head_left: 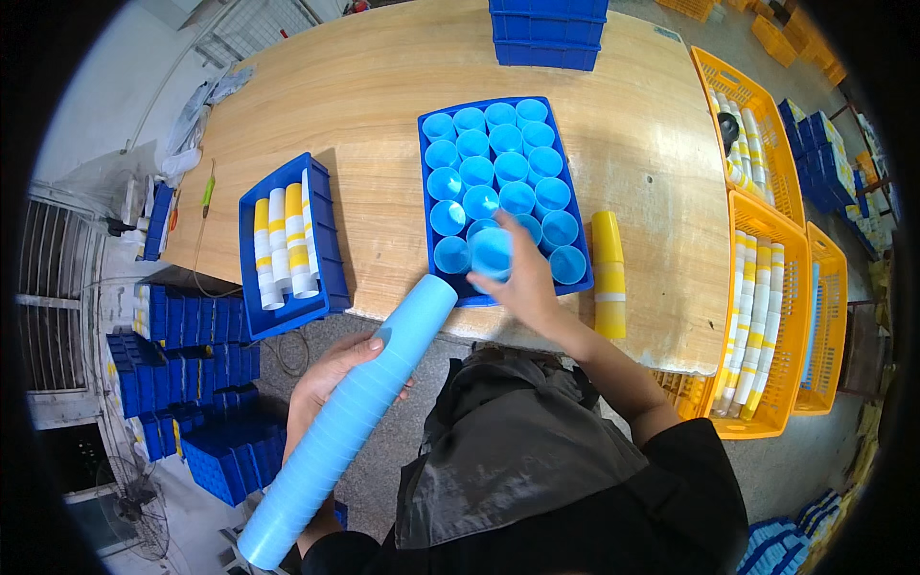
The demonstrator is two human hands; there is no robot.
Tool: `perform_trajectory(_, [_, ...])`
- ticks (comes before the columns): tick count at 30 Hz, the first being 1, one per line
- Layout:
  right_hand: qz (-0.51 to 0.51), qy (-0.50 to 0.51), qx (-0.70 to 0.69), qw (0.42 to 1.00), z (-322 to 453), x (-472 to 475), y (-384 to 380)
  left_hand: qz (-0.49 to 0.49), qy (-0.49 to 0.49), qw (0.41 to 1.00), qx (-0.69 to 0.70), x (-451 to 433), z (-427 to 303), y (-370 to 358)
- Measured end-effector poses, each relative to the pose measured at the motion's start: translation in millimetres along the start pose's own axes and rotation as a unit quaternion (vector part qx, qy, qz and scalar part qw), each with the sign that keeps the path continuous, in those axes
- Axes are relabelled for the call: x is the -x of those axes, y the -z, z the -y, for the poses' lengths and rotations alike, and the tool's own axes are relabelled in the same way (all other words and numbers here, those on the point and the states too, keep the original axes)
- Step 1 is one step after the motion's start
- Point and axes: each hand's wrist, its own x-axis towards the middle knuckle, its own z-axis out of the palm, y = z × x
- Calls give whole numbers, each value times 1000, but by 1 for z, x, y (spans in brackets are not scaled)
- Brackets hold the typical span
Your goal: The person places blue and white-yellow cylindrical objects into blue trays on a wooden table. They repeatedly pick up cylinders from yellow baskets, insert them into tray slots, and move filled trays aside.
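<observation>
My left hand point(338, 370) is wrapped around a long stack of nested light-blue cups point(345, 431), tilted so its upper end reaches the front of a blue crate point(557, 129). Between the fingers of my right hand point(532, 287) is a single light-blue cup point(491, 253), blurred, above the crate's front rows. Rows of light-blue cups point(511, 168) stand mouth up inside the crate. My right hand hides part of the front row. Just right of the crate, a short stack of yellow and white cups point(609, 277) lies on the wooden table point(661, 194).
A smaller blue crate point(334, 244) holding stacks of white and yellow cups overhangs the table's front left edge. Stacked blue crates point(548, 36) stand at the back. Yellow baskets point(790, 345) with cup stacks line the right side. More blue crates point(237, 453) are piled at lower left.
</observation>
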Motion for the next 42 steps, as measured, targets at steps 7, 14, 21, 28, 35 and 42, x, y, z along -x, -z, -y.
perform_trajectory(7, [139,235,233,933,20,23,-7,-60,-68,987,-130,-16,2,7])
perform_trajectory(14, [62,110,118,985,21,-1,-30,95,-112,988,45,5,2,18])
perform_trajectory(21, [165,213,224,937,-27,8,-66,-120,-163,961,190,-18,-2,63])
perform_trajectory(28, [123,76,376,915,-56,-17,-27,-137,-147,957,210,-84,-29,128])
perform_trajectory(35, [403,-265,-425,766,4,48,65,-338,-394,854,35,-180,-27,44])
perform_trajectory(42, [119,-218,-139,959,-33,101,136,109,6,974,-197,-187,56,-33])
